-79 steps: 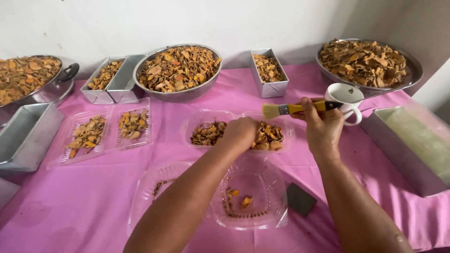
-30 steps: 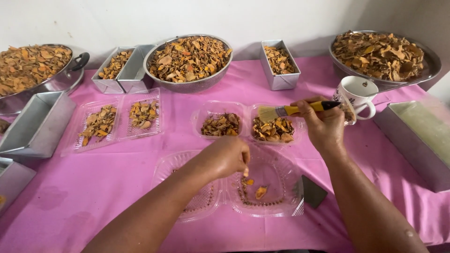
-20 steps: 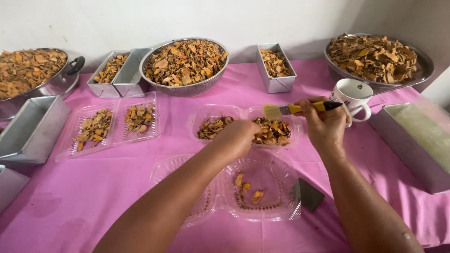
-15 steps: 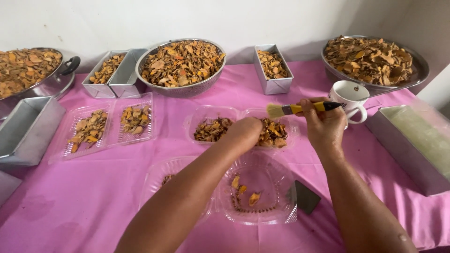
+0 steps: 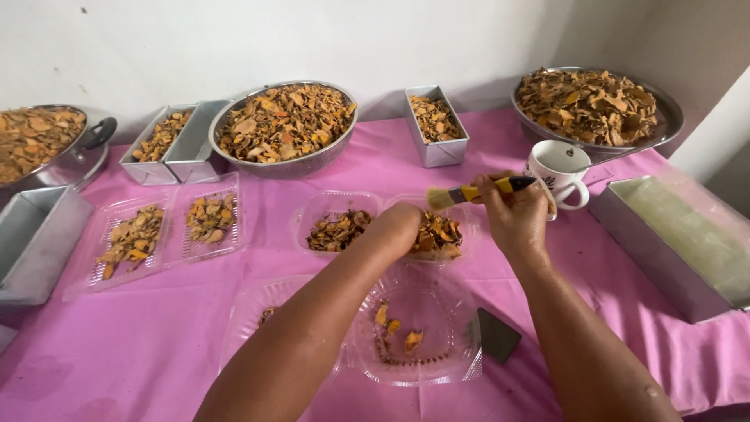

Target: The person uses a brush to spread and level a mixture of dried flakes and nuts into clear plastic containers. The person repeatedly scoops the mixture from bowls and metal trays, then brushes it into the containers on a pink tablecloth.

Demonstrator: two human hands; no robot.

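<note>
My left hand [image 5: 398,224] reaches into the clear tray of dried slices [image 5: 383,228] at mid-worktop; how far its grip is closed, I cannot tell. My right hand [image 5: 516,219] grips the yellow-handled brush [image 5: 476,191] tight, just above that tray, beside the white mug [image 5: 558,168].

The scene is lit brightly and evenly by soft daylight, and only faint shadows are cast behind the metal bowls [image 5: 285,129] against the white wall [image 5: 312,39]. Mild glare is seen on the clear plastic trays [image 5: 422,344], and straight lines are bowed near the table's [image 5: 117,344] edges by the wide lens.
</note>
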